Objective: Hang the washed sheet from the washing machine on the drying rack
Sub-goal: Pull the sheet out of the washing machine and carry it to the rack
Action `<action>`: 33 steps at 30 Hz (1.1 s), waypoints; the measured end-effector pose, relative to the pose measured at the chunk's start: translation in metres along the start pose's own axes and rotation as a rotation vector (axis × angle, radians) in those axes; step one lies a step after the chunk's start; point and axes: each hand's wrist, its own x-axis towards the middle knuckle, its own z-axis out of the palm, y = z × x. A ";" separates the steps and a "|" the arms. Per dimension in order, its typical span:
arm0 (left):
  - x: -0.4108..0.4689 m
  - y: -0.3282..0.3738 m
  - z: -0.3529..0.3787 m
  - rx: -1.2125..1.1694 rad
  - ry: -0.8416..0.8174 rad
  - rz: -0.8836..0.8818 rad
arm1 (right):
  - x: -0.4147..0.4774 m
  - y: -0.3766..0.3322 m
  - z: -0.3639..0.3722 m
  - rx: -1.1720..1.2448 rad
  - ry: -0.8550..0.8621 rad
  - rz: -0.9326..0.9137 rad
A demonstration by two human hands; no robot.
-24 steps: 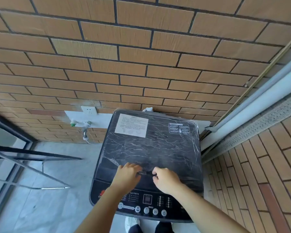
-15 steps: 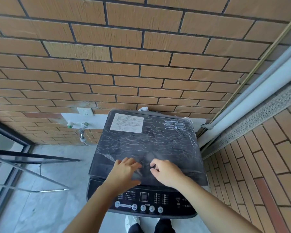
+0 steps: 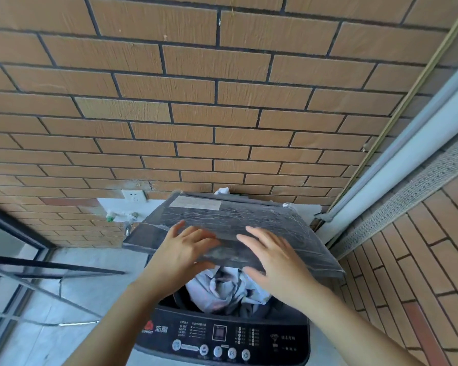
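Now the left grip and the right grip both hold the lid, fingers flat on top and thumbs seemingly tucked under its front edge, pinching it half-raised. At six o'clock from them, the sheet lies bunched in the drum of the washing machine. It is probably wet, so heavy, limp and clinging. Better to gather a thick fold at the top than a thin corner. Dark bars at nine o'clock may be the rack
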 end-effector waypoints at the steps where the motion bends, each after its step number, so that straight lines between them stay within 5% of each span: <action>1: 0.006 -0.001 -0.005 -0.007 0.052 -0.003 | 0.001 0.001 -0.003 -0.049 0.073 -0.015; 5: 0.038 -0.004 -0.022 -0.035 0.245 -0.037 | 0.007 0.009 -0.011 -0.119 0.329 -0.003; 11: 0.093 -0.014 -0.031 0.012 0.368 -0.120 | 0.036 0.019 -0.030 -0.265 0.380 0.088; 18: 0.108 -0.004 -0.020 0.233 0.216 -0.288 | 0.081 0.043 -0.056 -0.325 0.393 0.114; 33: 0.209 -0.044 -0.030 0.302 -0.009 -0.446 | 0.150 0.075 -0.091 -0.270 0.323 0.190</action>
